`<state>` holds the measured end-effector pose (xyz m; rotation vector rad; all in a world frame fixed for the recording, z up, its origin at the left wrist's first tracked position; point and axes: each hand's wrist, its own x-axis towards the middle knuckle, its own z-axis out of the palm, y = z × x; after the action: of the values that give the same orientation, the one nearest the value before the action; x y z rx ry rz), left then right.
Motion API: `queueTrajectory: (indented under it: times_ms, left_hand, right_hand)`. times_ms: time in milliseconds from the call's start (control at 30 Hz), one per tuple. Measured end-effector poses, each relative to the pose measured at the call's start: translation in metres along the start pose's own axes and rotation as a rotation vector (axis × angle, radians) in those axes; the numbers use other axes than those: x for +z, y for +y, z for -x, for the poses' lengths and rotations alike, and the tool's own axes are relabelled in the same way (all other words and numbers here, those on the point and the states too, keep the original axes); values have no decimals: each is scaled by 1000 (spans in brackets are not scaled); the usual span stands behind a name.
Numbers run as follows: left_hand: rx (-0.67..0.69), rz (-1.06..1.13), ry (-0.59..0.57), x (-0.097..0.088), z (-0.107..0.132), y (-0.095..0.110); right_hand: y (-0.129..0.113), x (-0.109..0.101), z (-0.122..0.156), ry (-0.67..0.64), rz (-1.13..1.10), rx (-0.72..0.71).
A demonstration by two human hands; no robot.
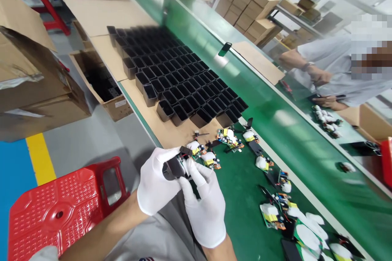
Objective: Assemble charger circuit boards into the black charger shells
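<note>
In the lower middle of the frame, just above the lap, two white-gloved hands work at a black case (175, 167). The left hand (158, 183) curls round it, pinching it between thumb and fingers, while the right hand (203, 202) has bent fingertips pressed against its right side. From here the case's visible dark face slants from upper left to lower right; the fingers hide too much to tell its long axis for sure. A whitish part (184, 164) shows at its right edge, and a small black block (185, 151) sits just above. Across the upper middle, rows of open-topped black cases (180, 81) stand on cardboard (150, 124), their insides too dark to read. At left, an open carton (118, 109) holds dark pieces (104, 83). Loose circuit boards (262, 163) lie lower right on the green bench (239, 187).
</note>
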<state>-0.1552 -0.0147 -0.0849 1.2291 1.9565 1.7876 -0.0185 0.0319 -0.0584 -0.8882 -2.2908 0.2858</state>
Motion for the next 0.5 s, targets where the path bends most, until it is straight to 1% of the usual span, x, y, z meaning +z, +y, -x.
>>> queueTrajectory:
  times_ms: [100, 167, 200, 233, 333, 367, 400, 500]
  left_hand:
    - [-59, 43, 15, 3, 2, -6]
    - [-116, 111, -6, 2, 1, -13]
    - [-134, 176, -32, 0, -1, -17]
    - [-138, 261, -67, -2, -3, -20]
    - [-93, 517, -184, -12, -12, -27]
    - [-77, 548, -210, -15, -15, -27]
    - [-69, 535, -227, -17, -17, -27]
    - [-86, 309, -222, -18, -21, -25]
  right_hand:
    - [1, -3, -11, -1, -72, 2]
    - [7, -10, -27, 6, -210, 55]
    - [10, -15, -36, -24, -291, 91]
    - [15, -19, -45, -87, -370, 127]
    - [25, -25, -68, -376, -582, 176]
    - [27, -24, -73, -423, -636, 183]
    - [28, -22, -77, -416, -676, 191]
    - [25, -15, -78, -255, -679, 185]
